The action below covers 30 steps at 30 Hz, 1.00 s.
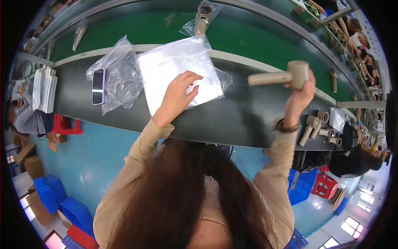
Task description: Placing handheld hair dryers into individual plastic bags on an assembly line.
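My right hand grips a beige handheld fan by its round head, raised above the dark worktop, with the handle pointing left. Over a stack of clear plastic bags, my left hand is open, its fingers loosely bent and the thumb apart from them. Whether its fingertips touch the top bag I cannot tell. Several more beige fans lie at the right end of the worktop. Beyond the stack, a bagged fan rests on the green conveyor belt.
A phone lies beside crumpled clear plastic left of the stack. White folded sheets stand at the worktop's far left. A rail separates the worktop from the green belt. Other people sit at both sides.
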Tool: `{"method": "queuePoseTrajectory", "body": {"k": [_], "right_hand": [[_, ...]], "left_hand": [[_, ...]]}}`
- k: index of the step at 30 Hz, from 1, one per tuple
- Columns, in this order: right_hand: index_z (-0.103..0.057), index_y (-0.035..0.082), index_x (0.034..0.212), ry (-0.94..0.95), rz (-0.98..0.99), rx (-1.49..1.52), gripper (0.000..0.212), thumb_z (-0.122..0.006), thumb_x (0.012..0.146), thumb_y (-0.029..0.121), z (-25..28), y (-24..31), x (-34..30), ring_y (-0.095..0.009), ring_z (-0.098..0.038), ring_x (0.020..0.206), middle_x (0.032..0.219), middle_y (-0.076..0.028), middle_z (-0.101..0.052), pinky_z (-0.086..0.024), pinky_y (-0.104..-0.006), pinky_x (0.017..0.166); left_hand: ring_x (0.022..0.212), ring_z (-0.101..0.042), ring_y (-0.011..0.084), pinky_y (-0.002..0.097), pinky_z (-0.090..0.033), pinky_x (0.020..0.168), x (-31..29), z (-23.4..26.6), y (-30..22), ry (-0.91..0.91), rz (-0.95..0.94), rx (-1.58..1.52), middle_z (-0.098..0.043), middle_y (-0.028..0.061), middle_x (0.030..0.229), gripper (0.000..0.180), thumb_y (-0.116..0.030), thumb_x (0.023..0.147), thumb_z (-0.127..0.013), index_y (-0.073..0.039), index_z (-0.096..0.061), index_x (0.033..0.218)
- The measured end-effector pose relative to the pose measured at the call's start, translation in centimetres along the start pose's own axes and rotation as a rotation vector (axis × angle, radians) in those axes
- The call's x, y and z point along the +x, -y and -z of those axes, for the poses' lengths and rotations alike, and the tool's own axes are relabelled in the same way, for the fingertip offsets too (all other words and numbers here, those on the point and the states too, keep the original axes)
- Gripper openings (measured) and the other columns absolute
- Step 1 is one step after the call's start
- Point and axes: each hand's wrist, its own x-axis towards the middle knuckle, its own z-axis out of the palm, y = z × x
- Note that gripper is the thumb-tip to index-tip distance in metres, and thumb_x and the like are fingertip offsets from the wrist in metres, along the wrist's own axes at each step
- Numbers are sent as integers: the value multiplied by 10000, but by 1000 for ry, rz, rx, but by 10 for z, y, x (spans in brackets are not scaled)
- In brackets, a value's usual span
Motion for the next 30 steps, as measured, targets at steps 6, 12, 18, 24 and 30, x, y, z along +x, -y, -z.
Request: {"method": "queuePoseTrajectory", "body": {"k": [6,12,18,24,30], "right_hand": [[-387,-17,1335,-139,-45,139,540,-520,932,317,-64,23,-127,-284,-591,1039,1265,-168,-497,-562,-400,756],[-377,-19,1337,-141,37,88,524,-551,872,152,-101,4,-172,-257,-491,1174,1308,-168,-463,-410,-366,988],[-338,-21,1352,-131,50,92,552,-551,864,123,-106,1,-187,-258,-475,1190,1323,-186,-441,-391,-358,1002],[-331,-17,1361,-97,6,135,566,-572,870,126,-118,0,-189,-252,-464,1199,1340,-171,-415,-388,-362,1008],[-330,-3,1364,107,26,41,545,-558,874,76,-125,-2,-180,-232,-446,1203,1313,-125,-402,-395,-359,1006]], "left_hand": [[765,-591,200,312,-496,698,-7,-9,15,-94,-169,164,-610,85,995,274,45,761,-602,-36,-633,1021],[783,-582,206,302,-503,674,-14,-21,21,-165,-151,86,-595,84,1016,315,70,740,-626,-42,-624,1035],[816,-578,213,290,-523,695,-18,-16,21,-125,-97,91,-572,98,1103,490,113,688,-662,-49,-610,1148],[842,-584,205,291,-529,725,-18,-6,0,-40,-72,-29,-550,103,1149,557,122,682,-656,-59,-591,1205],[824,-573,141,258,-515,762,-11,5,-12,20,-26,-319,-550,77,1197,485,97,769,-557,-63,-602,1224]]}}
